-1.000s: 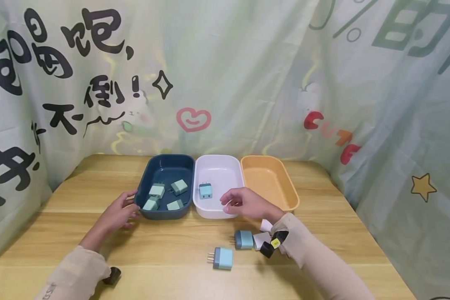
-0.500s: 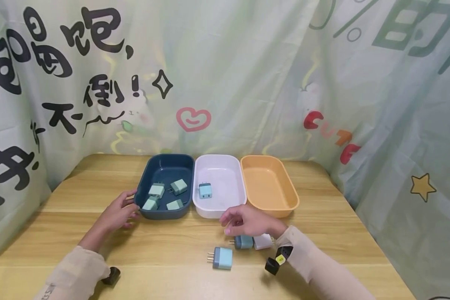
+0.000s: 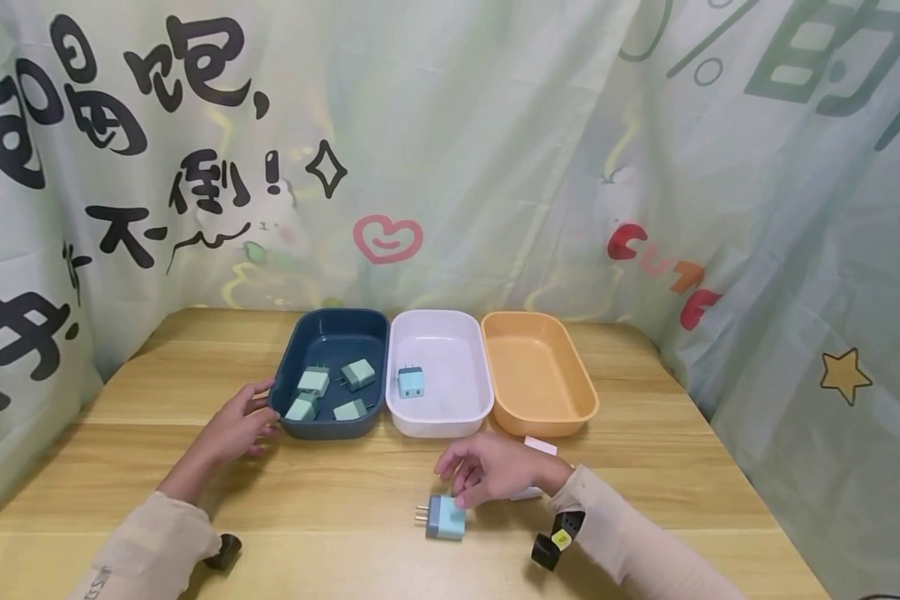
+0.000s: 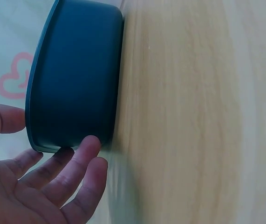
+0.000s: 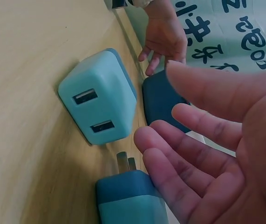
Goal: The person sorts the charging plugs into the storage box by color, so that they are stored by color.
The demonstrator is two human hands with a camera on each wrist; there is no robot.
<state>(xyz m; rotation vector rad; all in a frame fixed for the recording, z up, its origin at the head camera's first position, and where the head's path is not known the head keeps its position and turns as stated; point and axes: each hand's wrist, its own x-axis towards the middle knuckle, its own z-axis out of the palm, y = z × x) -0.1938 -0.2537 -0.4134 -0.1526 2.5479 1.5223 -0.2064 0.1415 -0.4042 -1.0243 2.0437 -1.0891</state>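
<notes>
My left hand (image 3: 232,423) touches the left side of the navy bin (image 3: 332,429), its thumb at the rim and the other fingers spread along the wall in the left wrist view. Above the table, my right hand (image 3: 491,467) holds nothing; its fingers are apart and loosely bent. Right by its thumb in the head view lies a two-tone blue plug charger (image 3: 446,518), prongs pointing left. The right wrist view shows that charger's two USB ports (image 5: 100,112) and a second blue charger (image 5: 130,205) below the fingertips, which the hand hides from the head view.
Several pale green-looking chargers (image 3: 313,381) lie in the navy bin. One blue charger (image 3: 411,382) is in the white bin (image 3: 450,412), beside the orange bin (image 3: 543,375). White chargers (image 3: 542,446) show partly behind my right wrist. A printed curtain (image 3: 495,167) hangs behind the table.
My right hand has moved from over the white bin's front down toward the front of the table, over the chargers there. The left hand has stayed at the navy bin.
</notes>
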